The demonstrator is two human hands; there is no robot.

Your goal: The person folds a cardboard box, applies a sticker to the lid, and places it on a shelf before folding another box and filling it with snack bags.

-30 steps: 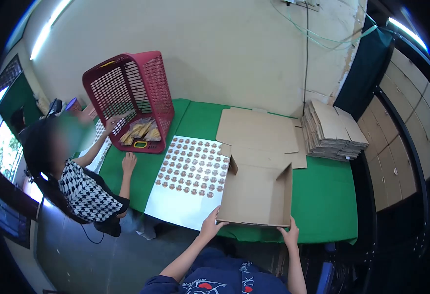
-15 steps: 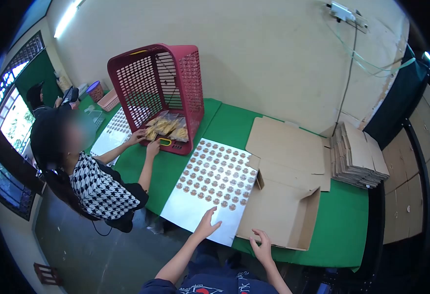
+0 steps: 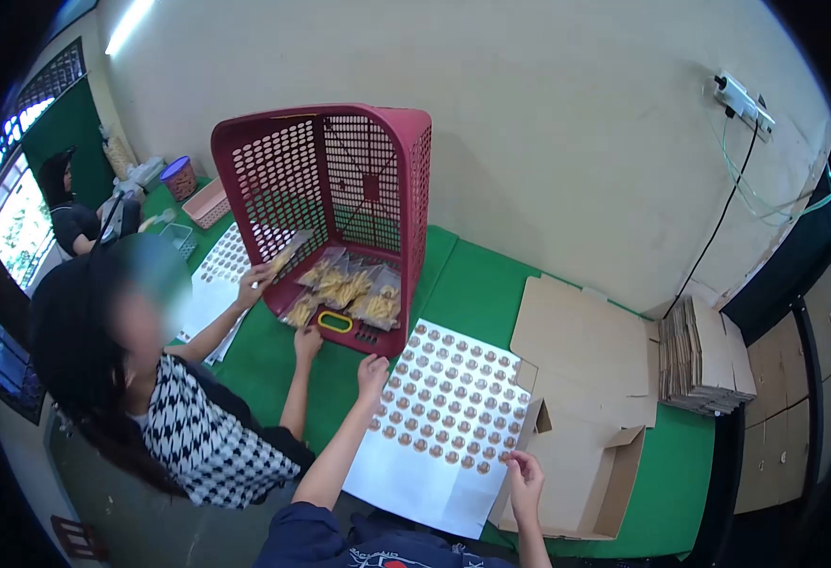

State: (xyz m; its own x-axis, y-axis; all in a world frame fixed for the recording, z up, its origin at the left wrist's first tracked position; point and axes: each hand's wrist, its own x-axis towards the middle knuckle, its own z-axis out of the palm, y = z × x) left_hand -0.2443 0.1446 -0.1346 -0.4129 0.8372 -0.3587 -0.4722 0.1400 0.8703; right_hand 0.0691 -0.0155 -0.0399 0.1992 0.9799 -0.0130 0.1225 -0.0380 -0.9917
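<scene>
Sticker sheet (image 3: 439, 417) lies flat on the green table (image 3: 472, 279), mostly full of round stickers. Left hand (image 3: 373, 367) rests open on its far corner. Right hand (image 3: 526, 470) curls at its right edge; its grip I cannot tell. Cardboard box (image 3: 576, 478) right of the sheet sits empty.

One red basket (image 3: 340, 189) is standing at eleven o'clock, two sticker sheets (image 3: 439, 426) (image 3: 215, 276) are lying at six and nine, one open carton (image 3: 581, 478) at five, and one stack of flat cartons (image 3: 704, 364) at three.
</scene>
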